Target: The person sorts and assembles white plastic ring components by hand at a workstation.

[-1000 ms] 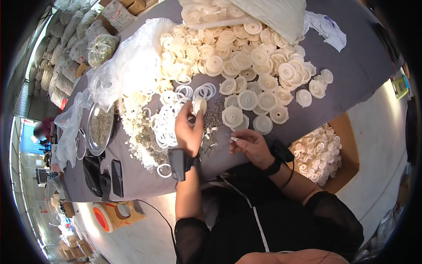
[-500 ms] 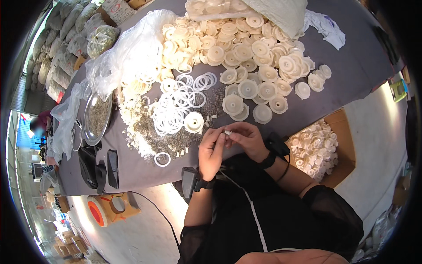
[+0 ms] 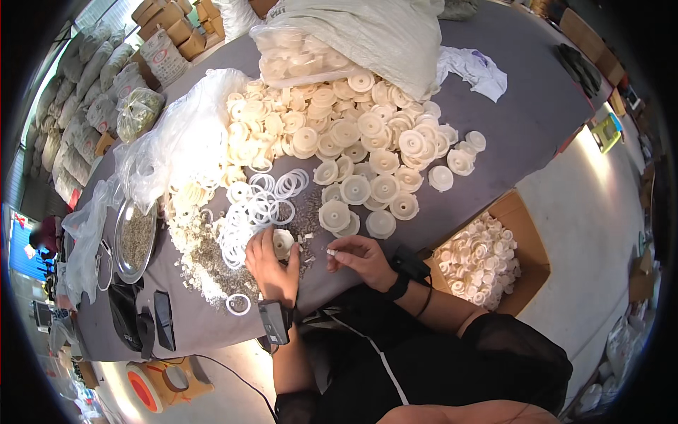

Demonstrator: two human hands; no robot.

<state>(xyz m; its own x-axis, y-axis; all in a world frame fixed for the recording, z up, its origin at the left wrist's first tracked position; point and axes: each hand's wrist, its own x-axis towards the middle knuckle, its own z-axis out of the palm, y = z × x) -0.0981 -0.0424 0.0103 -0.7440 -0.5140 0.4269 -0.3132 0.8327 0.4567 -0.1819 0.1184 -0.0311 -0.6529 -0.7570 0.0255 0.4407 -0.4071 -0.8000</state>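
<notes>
My left hand (image 3: 272, 267) curls round the near edge of a round cream plastic disc (image 3: 283, 242) with a hole in its middle, fingers on its left and thumb on its right. The disc is still on the table, and the fingertips are partly hidden. To the right, my right hand (image 3: 362, 261) pinches a small white plastic piece (image 3: 332, 252) between thumb and forefinger, above the cloth. White plastic rings (image 3: 265, 205) lie in a loose heap just beyond my left hand. Small clear and white bits (image 3: 212, 272) are scattered around it.
A large pile of cream discs (image 3: 339, 127) covers the far table, below a white sack (image 3: 367, 35). At the left lie a metal tray (image 3: 135, 240), a black phone (image 3: 164, 320) and clear plastic bags (image 3: 187, 131). A cardboard box (image 3: 530, 265) of white parts stands at the right.
My hands, earlier together around the small white piece, are now apart. The left has moved left to the disc; the right keeps the piece. The whole view has shifted.
</notes>
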